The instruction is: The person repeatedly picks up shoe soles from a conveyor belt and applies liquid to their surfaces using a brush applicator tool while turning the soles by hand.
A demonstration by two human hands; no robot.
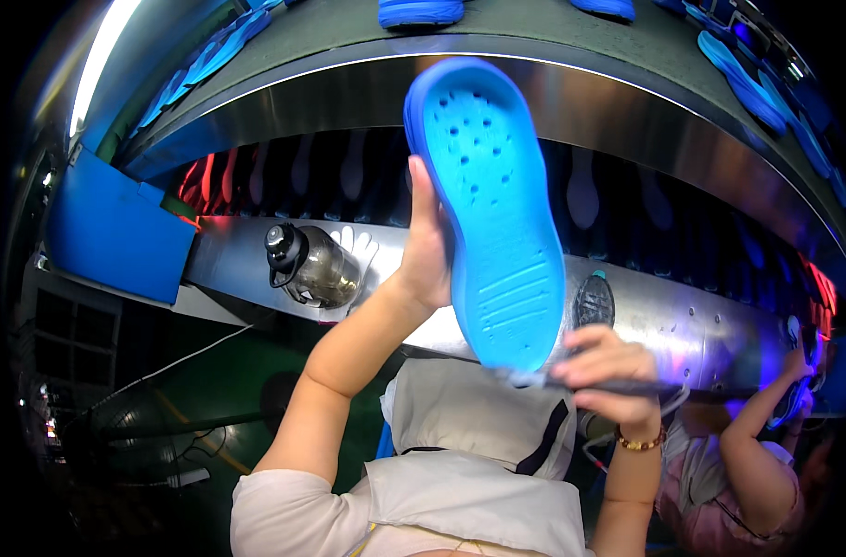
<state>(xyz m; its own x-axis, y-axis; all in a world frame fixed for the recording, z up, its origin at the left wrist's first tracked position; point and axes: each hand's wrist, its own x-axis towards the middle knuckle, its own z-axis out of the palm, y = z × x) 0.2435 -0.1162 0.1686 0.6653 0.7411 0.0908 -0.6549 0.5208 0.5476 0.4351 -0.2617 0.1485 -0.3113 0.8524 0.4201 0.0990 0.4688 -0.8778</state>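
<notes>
My left hand grips a blue shoe sole by its left edge and holds it raised in front of me. The sole's bright blue inner face is toward me, with several small holes at the upper end and ridges lower down. Closed around a slim dark tool, my right hand is at the sole's lower end. The tool's pale tip meets or nearly meets the bottom rim; motion blur hides its exact kind and whether it touches.
On the metal ledge stand a dark see-through bottle, a pale glove and a dark oval object. Above, blue soles lie on a green belt. A blue box stands left; a co-worker's arm is at right.
</notes>
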